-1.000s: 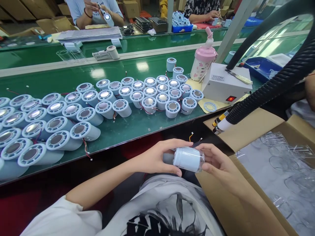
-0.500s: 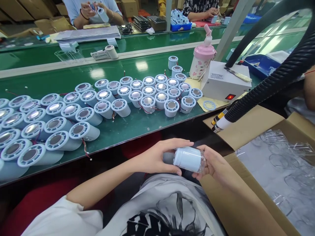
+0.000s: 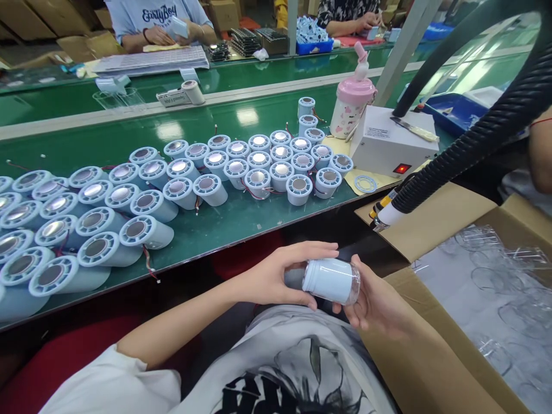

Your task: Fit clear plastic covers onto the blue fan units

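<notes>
Pale blue plastic cylinder in a clear cover [image 3: 330, 280] sits between our hands. Our left hand [image 3: 271, 276] clamps its fingers on it; our right hand [image 3: 375, 305] has turned, fingers now cupped underneath, so our hold is new.

Cylinders [image 3: 179, 192]: stood on the tabletop [image 3: 241, 224], from far left to middle.
Cup [image 3: 350, 109]: stood behind their right end.
Machine [image 3: 386, 150]: stood right of the cup, tool [image 3: 416, 130] on top.
Carton [image 3: 435, 221]: stood at right, covers [image 3: 495, 299] inside.
Held cylinder [image 3: 328, 280]: lay between left hand [image 3: 284, 273] and right hand [image 3: 377, 296], before the tabletop.
</notes>
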Demonstrator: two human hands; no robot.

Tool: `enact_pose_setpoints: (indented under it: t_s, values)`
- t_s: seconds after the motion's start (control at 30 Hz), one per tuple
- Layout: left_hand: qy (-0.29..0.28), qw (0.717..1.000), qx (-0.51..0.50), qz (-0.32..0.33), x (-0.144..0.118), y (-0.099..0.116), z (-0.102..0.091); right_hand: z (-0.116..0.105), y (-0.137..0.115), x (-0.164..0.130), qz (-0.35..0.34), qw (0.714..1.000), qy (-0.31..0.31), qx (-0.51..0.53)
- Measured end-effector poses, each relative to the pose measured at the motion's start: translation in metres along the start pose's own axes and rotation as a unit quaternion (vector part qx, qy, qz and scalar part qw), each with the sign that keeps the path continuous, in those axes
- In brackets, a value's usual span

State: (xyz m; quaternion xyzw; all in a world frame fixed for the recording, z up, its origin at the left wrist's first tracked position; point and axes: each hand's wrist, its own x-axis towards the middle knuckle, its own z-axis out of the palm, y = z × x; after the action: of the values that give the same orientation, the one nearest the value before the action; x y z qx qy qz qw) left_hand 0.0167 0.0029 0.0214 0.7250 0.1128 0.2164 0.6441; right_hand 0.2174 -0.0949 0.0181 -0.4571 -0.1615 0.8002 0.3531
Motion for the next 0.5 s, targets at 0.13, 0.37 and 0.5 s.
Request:
enact_pose_setpoints:
  t_s: [0.13, 0.37, 0.5]
  values:
    - [0.009, 1.000, 0.015, -0.007, -0.001, 0.004, 0.002, -0.001, 0.001, 0.000, 0.033, 0.999, -0.033, 0.006]
    - [0.045, 0.992, 0.002, -0.115, -0.001, 0.016, 0.005, -0.013, 0.013, -0.001, -0.295, 0.933, 0.052, -0.201]
    - [0.034, 0.986, -0.040, -0.159, -0.001, 0.019, 0.005, -0.023, 0.015, -0.005, -0.503, 0.719, 0.074, -0.474]
